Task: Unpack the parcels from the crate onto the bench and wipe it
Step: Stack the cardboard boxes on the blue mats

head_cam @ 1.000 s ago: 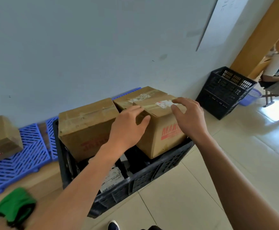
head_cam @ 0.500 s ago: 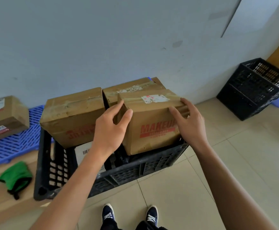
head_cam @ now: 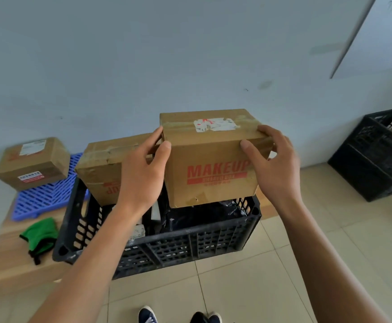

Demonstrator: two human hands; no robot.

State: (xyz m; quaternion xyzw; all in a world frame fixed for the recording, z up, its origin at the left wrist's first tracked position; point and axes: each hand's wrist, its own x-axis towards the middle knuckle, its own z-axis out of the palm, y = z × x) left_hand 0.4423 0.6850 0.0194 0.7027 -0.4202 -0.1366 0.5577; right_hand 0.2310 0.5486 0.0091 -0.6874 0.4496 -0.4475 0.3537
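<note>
- Hands hold one parcel (head_cam: 210, 157), a brown box with red "MAKEUP" print, above the black crate (head_cam: 185, 245).
- Left hand (head_cam: 141, 173) grips the left end of this box; its thumb lies on the front face and the fingers (head_cam: 156, 136) curl round the top left corner.
- Right hand (head_cam: 273, 159) grips the right end the same way, thumb on the front, fingers over the top edge.
- Just left of the left fingers a second parcel (head_cam: 104, 169) leans in the crate, tilted, with its top above the rim.
- Below the held box, dark bags and smaller packets lie inside the crate.
- Far left of the fingers, a third parcel (head_cam: 33, 163) sits on a blue plastic mat (head_cam: 41, 199) on the bench (head_cam: 8, 271).
- A green cloth (head_cam: 41, 236) lies on the bench, close beside the crate's left corner.
- Well right of the right fingers, another black crate (head_cam: 377, 157) stands on the floor by the wall.
</note>
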